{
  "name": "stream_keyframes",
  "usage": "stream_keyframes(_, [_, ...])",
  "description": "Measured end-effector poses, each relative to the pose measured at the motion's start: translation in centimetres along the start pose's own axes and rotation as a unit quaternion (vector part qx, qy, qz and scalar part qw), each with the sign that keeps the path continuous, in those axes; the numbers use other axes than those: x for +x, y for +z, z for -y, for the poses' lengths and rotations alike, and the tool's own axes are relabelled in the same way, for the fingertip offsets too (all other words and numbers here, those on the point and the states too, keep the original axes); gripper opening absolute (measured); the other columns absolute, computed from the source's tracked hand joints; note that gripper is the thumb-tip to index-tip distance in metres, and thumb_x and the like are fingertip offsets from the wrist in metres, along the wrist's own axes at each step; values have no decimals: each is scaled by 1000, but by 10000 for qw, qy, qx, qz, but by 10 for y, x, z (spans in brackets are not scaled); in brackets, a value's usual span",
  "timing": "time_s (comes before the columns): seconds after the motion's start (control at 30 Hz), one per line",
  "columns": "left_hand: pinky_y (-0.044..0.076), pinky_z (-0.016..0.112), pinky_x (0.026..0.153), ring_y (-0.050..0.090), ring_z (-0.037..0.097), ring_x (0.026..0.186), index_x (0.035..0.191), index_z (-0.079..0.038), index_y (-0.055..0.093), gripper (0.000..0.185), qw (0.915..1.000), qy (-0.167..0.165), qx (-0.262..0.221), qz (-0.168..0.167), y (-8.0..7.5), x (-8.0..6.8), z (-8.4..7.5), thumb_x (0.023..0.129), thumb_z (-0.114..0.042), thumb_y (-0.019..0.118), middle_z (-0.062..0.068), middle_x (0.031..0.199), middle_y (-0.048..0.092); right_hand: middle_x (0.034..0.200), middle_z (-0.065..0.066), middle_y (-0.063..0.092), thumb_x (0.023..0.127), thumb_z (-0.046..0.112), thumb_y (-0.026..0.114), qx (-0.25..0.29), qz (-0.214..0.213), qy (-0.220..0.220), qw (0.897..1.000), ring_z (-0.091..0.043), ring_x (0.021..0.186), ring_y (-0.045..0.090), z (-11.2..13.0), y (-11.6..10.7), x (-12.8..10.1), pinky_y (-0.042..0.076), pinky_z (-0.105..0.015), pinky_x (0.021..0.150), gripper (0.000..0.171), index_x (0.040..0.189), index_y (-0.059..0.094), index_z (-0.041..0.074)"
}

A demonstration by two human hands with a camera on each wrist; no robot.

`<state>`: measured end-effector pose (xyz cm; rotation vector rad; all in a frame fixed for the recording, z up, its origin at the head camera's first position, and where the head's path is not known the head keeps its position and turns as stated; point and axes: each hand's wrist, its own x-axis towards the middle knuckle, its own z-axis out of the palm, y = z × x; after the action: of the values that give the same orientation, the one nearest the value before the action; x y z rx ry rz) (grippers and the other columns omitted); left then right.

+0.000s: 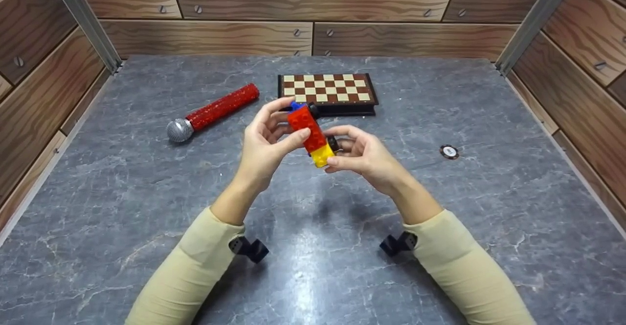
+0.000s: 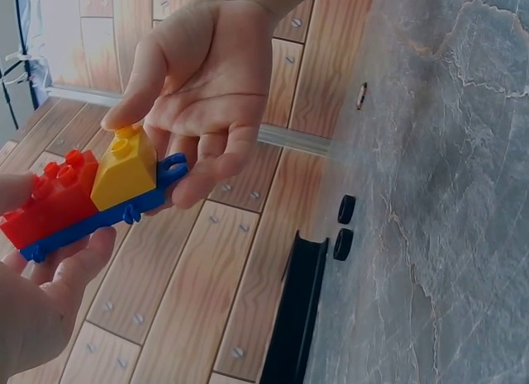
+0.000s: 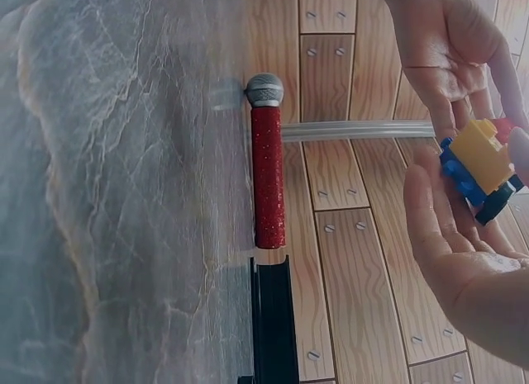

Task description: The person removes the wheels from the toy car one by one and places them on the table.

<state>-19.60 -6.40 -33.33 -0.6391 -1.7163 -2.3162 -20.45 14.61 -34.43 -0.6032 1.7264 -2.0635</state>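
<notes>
A toy car built of plastic bricks is held up over the table between both hands, tilted. It has a red studded brick, a yellow sloped brick and a blue base. My left hand grips the red part, thumb on top and fingers beneath. At the yellow end, my right hand holds the car between thumb and fingers. A black wheel sits on the car's right side; in the left wrist view the blue pegs on the other side are bare.
Two loose black wheels stand on the table near a folded chessboard. A red glittery microphone lies at the back left, and a poker chip at the right. Wood-patterned walls border the marbled tabletop.
</notes>
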Motion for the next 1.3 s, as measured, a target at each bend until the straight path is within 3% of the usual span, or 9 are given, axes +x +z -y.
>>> stream_keyframes(0.4, [52, 41, 77, 60, 33, 89, 128, -1, 51, 55, 9996, -91, 283, 40, 1, 0, 2, 78, -5, 74, 16, 109, 61, 117, -23, 56, 84, 6, 68, -602, -363, 17, 9975, -30, 90, 61, 3, -10, 0, 52, -41, 80, 49, 127, 45, -4])
stream_keyframes(0.73, [53, 41, 75, 62, 31, 86, 127, -6, 54, 52, 9980, -106, 593, 174, 2, -4, 7, 79, -9, 74, 13, 106, 63, 117, -22, 57, 86, 12, 67, -872, -510, -32, 9949, -37, 101, 57, 6, -13, -2, 51, -42, 81, 42, 123, 51, 0])
stream_keyframes(1.07, [52, 39, 76, 61, 30, 86, 125, -5, 55, 50, 9966, -266, 717, 313, 1, -5, 8, 79, -7, 74, 12, 106, 64, 116, -22, 57, 87, 16, 66, -888, -607, -168, 9941, -36, 101, 59, 14, -13, -3, 51, -42, 82, 41, 123, 51, 2])
stream_keyframes(1.3, [53, 39, 74, 61, 30, 86, 125, -7, 56, 49, 9951, -397, 728, 543, 4, -4, 9, 80, -10, 74, 10, 109, 64, 114, -22, 56, 88, 13, 65, -716, -674, -369, 9945, -39, 100, 59, 16, -12, -3, 51, -43, 81, 45, 126, 47, -3])
